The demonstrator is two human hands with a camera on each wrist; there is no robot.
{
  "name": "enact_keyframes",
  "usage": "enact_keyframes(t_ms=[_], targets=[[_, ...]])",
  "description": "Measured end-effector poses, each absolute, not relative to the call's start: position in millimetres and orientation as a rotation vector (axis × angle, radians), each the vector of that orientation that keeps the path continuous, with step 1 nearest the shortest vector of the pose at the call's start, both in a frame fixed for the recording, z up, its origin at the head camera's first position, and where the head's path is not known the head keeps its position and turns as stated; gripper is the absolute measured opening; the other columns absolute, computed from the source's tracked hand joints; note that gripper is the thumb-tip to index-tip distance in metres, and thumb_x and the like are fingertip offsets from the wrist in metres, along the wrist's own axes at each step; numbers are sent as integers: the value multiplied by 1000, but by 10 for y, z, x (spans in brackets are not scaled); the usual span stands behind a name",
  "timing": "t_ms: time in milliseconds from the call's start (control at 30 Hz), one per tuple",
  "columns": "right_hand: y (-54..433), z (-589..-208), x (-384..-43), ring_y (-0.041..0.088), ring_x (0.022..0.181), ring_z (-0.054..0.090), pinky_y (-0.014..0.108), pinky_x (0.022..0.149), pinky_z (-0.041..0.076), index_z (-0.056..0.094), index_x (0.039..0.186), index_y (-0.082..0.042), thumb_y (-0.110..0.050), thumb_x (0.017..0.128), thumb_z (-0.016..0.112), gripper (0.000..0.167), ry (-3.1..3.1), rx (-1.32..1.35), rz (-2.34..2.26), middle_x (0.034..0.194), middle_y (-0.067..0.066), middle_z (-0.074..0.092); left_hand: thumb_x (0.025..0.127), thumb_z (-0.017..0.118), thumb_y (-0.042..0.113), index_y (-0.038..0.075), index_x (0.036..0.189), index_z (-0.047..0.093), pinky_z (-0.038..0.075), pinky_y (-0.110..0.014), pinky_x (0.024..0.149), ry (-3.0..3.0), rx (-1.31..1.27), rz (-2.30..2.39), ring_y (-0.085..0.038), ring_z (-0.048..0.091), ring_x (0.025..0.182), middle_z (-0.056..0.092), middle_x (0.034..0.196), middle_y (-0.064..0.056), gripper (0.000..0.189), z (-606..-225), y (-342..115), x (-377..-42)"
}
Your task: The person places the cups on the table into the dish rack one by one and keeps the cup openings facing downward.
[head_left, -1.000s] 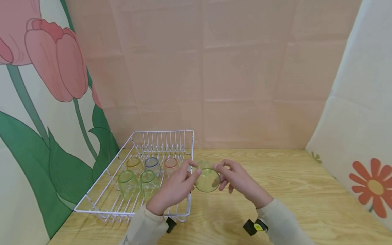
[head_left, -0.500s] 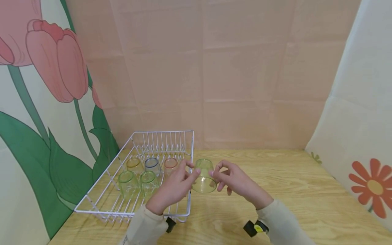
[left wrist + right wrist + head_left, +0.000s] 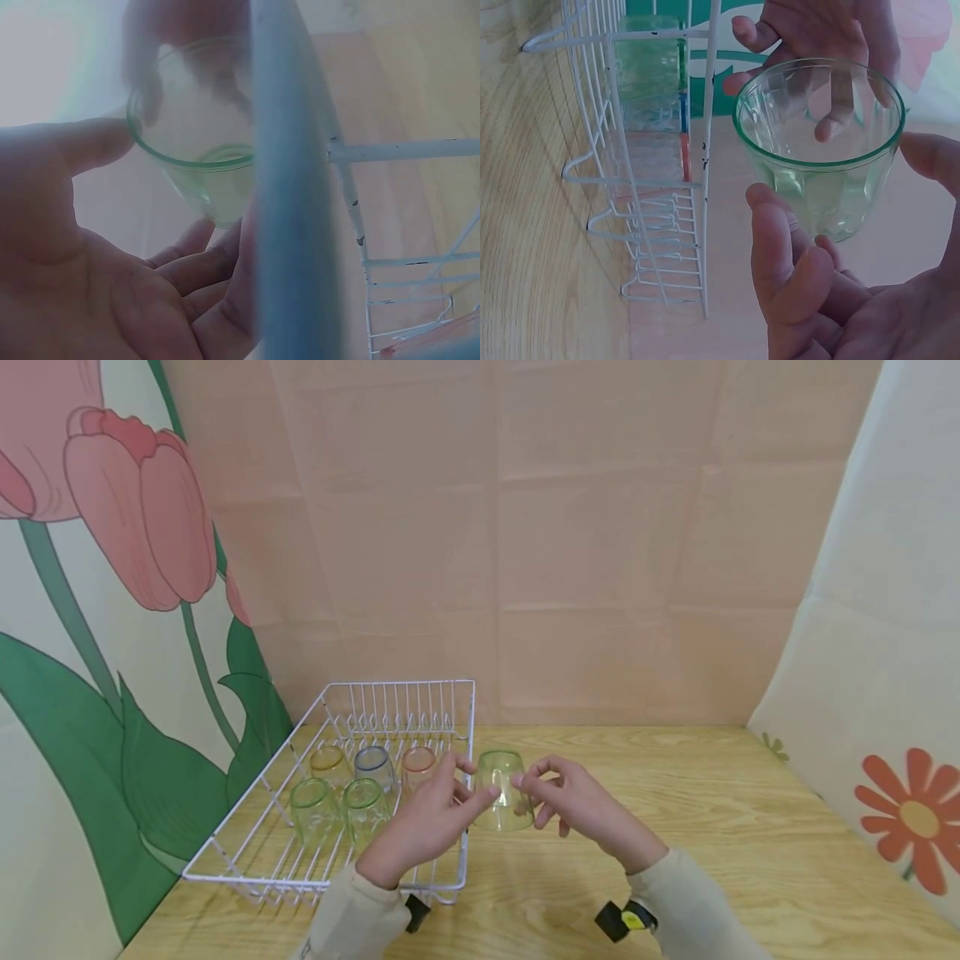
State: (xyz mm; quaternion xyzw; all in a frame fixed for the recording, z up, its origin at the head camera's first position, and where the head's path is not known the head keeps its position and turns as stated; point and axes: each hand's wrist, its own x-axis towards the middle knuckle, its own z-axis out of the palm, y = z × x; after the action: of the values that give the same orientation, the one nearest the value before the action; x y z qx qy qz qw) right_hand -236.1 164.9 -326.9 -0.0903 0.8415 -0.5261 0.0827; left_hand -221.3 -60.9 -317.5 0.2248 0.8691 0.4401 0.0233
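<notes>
Both hands hold a pale green drinking glass (image 3: 501,814) just right of the rack, above the table. In the head view its wide mouth is lower and its narrower base upper. The left hand (image 3: 427,827) holds the glass's left side, thumb across the front. On the other side, the right hand (image 3: 573,797) has thumb and fingertips against the wall. The left wrist view shows the left thumb at the green rim (image 3: 202,161), with a rack bar hiding part of the glass. In the right wrist view, the glass (image 3: 821,187) lies between the two hands.
A white wire dish rack (image 3: 285,882) stands at left with several upturned glasses: a yellow one (image 3: 330,764), a blue one (image 3: 373,766), a pink one (image 3: 418,762), and two green ones, the nearer-left green glass (image 3: 312,814) among them. Wood-grain table (image 3: 675,827) extends right.
The glass has turned between the fingers: its mouth faced the head camera before and has tipped downward, so its side and base now show. The hands stay nearly in place; the left thumb shifts slightly.
</notes>
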Motion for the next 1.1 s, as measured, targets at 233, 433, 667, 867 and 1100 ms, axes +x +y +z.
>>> enact_keyframes(t_ms=[233, 433, 667, 867, 1100], targets=[[1648, -3255, -2363, 19, 73, 64, 31, 52, 48, 60, 129, 1, -49, 94, 64, 61, 2527, -272, -1508, 94, 6, 71, 98, 57, 54, 7, 129, 45, 53, -38, 69, 2695, 688, 1354, -15, 65, 76, 70, 97, -7, 57, -3176, -607, -2208], [1658, -3263, -2376, 18, 75, 64, 31, 54, 50, 61, 131, 4, -47, 93, 66, 63, 2499, -308, -1523, 101, 7, 71, 101, 54, 50, 4, 139, 40, 53, -36, 69, 2672, 711, 1375, -17, 65, 77, 68, 95, -7, 61, -3162, -619, -2213], [1657, -3256, -2368, 18, 78, 62, 30, 53, 49, 61, 130, 2, -45, 94, 66, 59, 2459, -387, -1535, 99, 6, 72, 101, 53, 49, 3, 145, 36, 53, -35, 64, 2636, 703, 1402, -25, 66, 77, 67, 98, -10, 66, -3148, -633, -2209], [1656, -3276, -2367, 20, 82, 60, 30, 55, 50, 60, 130, 2, -41, 94, 68, 57, 2435, -424, -1565, 101, 8, 70, 100, 56, 47, 5, 146, 35, 54, -34, 61, 2612, 685, 1416, -24, 66, 71, 67, 101, -11, 66, -3151, -632, -2206], [1646, -3279, -2362, 20, 83, 59, 30, 57, 51, 58, 132, 3, -39, 92, 72, 60, 2446, -402, -1565, 110, 10, 69, 99, 58, 47, 4, 146, 35, 54, -33, 61, 2634, 705, 1401, -17, 65, 72, 68, 102, -12, 68, -3169, -622, -2220]])
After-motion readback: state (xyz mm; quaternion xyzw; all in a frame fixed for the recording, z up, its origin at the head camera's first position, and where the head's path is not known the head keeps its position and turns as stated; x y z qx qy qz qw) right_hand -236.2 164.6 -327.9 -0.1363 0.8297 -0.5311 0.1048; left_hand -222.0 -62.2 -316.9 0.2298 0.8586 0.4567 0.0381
